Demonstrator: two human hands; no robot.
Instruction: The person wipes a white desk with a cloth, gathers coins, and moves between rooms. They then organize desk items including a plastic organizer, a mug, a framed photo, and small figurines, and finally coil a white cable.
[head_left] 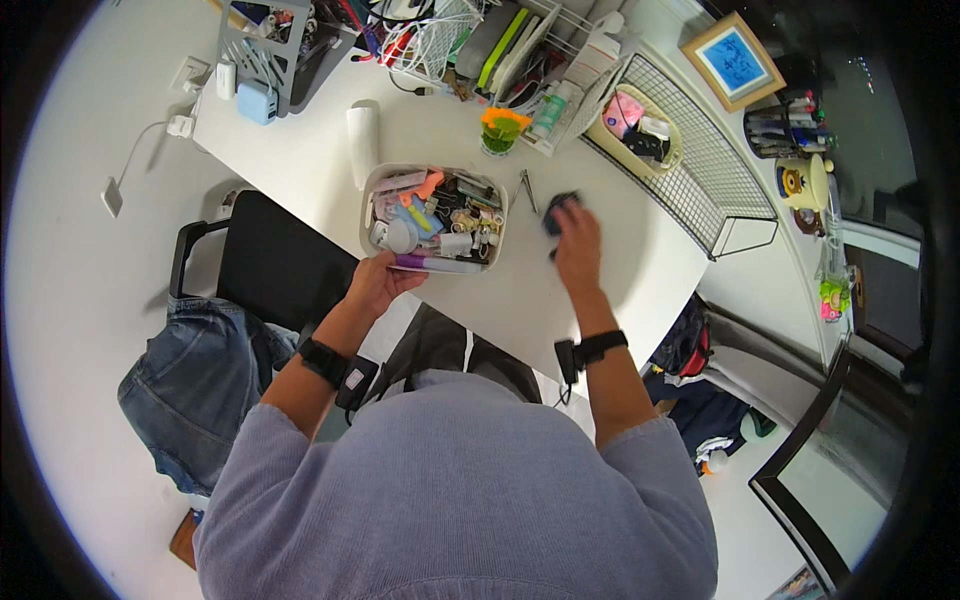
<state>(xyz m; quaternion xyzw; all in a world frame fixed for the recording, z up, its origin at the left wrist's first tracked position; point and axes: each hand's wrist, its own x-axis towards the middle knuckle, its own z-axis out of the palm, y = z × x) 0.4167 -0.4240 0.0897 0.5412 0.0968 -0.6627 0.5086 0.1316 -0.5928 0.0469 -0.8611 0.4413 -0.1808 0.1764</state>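
Near the front edge of the counter (pixel 525 310), the left hand (pixel 373 288) is at the near left corner of a white bin (pixel 503 222), its fingers bent close to the wall; whether they grip it cannot be told. A purple-and-white marker (pixel 425 262) lies along the bin's near side, just beside that hand, among a jumble of small items that includes a round white container (pixel 402 236). To the right of the bin, the right hand (pixel 578 250) has its fingers bent down at a small dark object (pixel 560 208) on the counter; blur hides whether they grasp it or only touch it. A slim metal tool (pixel 528 190) lies between the bin and the dark object. Farther back stand a potted plant (pixel 498 140) with an orange top and a white cylinder (pixel 363 147).
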